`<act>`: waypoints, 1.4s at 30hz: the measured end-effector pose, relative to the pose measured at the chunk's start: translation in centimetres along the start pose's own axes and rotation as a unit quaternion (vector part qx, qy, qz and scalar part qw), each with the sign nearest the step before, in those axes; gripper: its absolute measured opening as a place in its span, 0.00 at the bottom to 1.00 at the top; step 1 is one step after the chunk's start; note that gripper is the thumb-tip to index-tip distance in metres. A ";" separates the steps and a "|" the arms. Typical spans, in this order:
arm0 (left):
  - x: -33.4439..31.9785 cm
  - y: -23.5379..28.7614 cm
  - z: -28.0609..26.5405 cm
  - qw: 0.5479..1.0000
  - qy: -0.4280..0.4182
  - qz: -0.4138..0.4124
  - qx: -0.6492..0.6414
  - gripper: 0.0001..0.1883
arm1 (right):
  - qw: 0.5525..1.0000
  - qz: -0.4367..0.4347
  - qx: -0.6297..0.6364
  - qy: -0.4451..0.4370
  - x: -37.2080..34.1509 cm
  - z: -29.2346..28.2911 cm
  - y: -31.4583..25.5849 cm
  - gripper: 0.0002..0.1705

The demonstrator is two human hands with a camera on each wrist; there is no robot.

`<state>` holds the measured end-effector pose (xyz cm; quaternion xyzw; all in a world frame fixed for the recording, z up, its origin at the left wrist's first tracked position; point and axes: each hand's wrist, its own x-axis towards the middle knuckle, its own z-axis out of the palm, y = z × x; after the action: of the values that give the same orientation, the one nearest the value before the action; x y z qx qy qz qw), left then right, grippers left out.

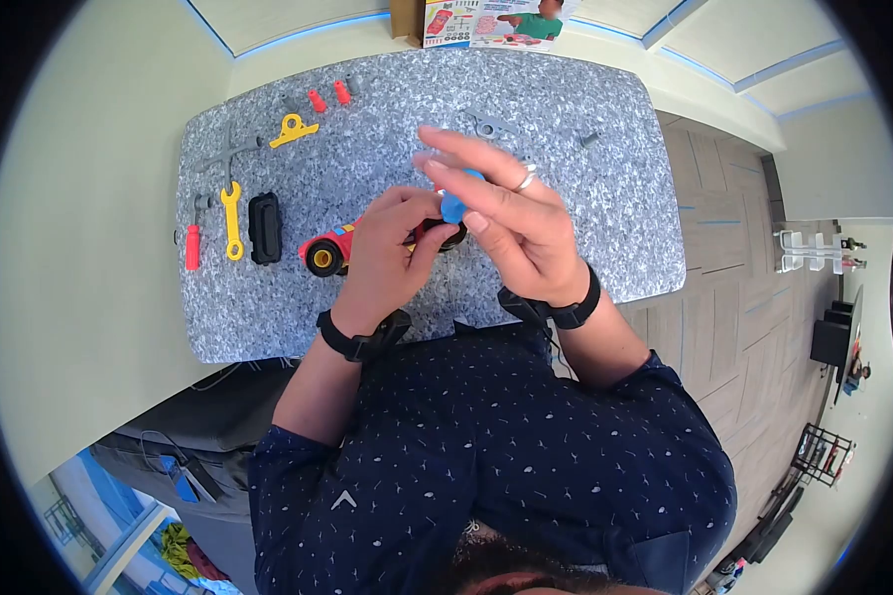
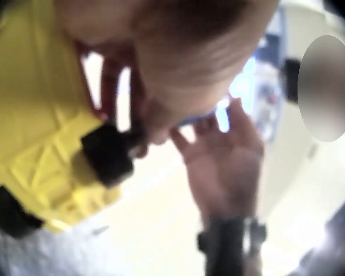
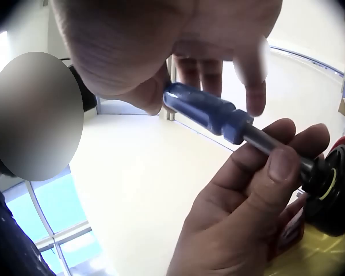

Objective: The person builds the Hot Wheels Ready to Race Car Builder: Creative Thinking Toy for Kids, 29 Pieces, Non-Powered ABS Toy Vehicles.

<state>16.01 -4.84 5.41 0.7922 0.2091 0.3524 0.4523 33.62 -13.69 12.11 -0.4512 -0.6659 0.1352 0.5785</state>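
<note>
Note the screwdriver handle: glossy blue plastic. Its shaft appears to you as smooth grey metal. Identify the toy car by its yellow plastic. Your desk has a speckled, stone-like finish. The wrench is smooth yellow plastic. Your shirt is printed cloth; your ring, shiny metal.

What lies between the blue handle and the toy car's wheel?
From the blue handle: a grey shaft, pinched in the left hand, then a dark end piece at the wheel. Shows in the right wrist view.
</note>
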 end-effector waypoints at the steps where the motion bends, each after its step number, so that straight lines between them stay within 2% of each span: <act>1: 0.0 -0.2 0.0 1.000 -0.002 0.019 0.021 0.12 | 1.000 -0.004 0.007 -0.006 0.0 -0.1 0.2 0.24; 3: -0.1 -0.7 -0.2 0.996 -0.007 0.057 0.063 0.11 | 1.000 -0.016 -0.010 -0.018 0.1 -0.7 0.7 0.24; 6: 0.0 0.3 0.0 0.999 -0.010 0.028 0.042 0.10 | 0.997 -0.003 -0.083 -0.002 -0.7 -1.2 0.6 0.22; 9: 0.0 0.6 -0.2 0.998 -0.012 0.008 0.058 0.12 | 0.998 -0.029 -0.025 0.046 -0.1 0.1 1.0 0.22; 11: 0.0 0.2 -0.1 0.997 -0.006 0.036 0.069 0.13 | 0.998 -0.038 -0.004 0.042 -0.2 0.3 1.1 0.23; 13: 0.0 0.0 0.0 0.996 -0.002 0.054 0.076 0.13 | 0.999 -0.027 -0.046 -0.002 -0.6 -0.8 1.0 0.23; 16: 0.0 0.2 0.2 0.995 -0.002 0.054 0.079 0.13 | 0.995 -0.004 -0.089 0.042 -1.5 -0.6 1.0 0.23; 18: 0.0 0.4 0.1 0.996 -0.002 0.041 0.082 0.14 | 0.996 -0.053 -0.017 0.075 -0.6 0.2 1.1 0.22; 20: -0.1 0.7 -0.2 0.996 -0.013 0.026 0.079 0.14 | 0.995 -0.071 0.013 0.069 -0.2 0.5 1.1 0.23; 21: -0.2 0.8 -0.3 0.997 -0.020 0.020 0.077 0.15 | 0.997 -0.065 0.004 0.048 -0.3 0.3 1.1 0.24; 24: 0.0 0.1 0.0 0.992 -0.002 0.081 0.100 0.13 | 0.997 -0.042 -0.043 0.048 -1.3 -0.3 1.3 0.23; 27: -0.3 0.1 0.2 0.997 0.008 0.038 0.061 0.13 | 0.992 -0.036 -0.069 0.096 -2.1 -0.1 1.7 0.19; 30: -0.4 0.5 0.2 1.000 0.007 -0.018 0.023 0.11 | 0.993 -0.069 -0.043 0.087 -0.9 -0.3 1.7 0.17; 33: -0.1 0.2 -0.1 0.998 -0.004 0.044 0.045 0.09 | 0.997 -0.065 0.015 0.043 -0.7 0.1 1.6 0.18; 35: -0.2 -0.1 -0.2 0.998 -0.008 0.047 0.049 0.07 | 0.998 -0.050 0.031 0.034 -1.1 0.2 1.5 0.17; 39: -0.2 -0.4 0.0 0.997 0.000 0.055 0.046 0.07 | 0.995 -0.060 0.031 0.075 -1.4 0.8 2.1 0.12; 42: -0.2 0.1 -0.2 0.999 -0.010 0.037 0.030 0.07 | 0.989 -0.057 0.082 0.108 -0.7 2.0 1.8 0.11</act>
<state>15.76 -4.89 5.51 0.8161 0.1858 0.3543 0.4170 32.60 -12.55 9.83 -0.3752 -0.6108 0.1066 0.6891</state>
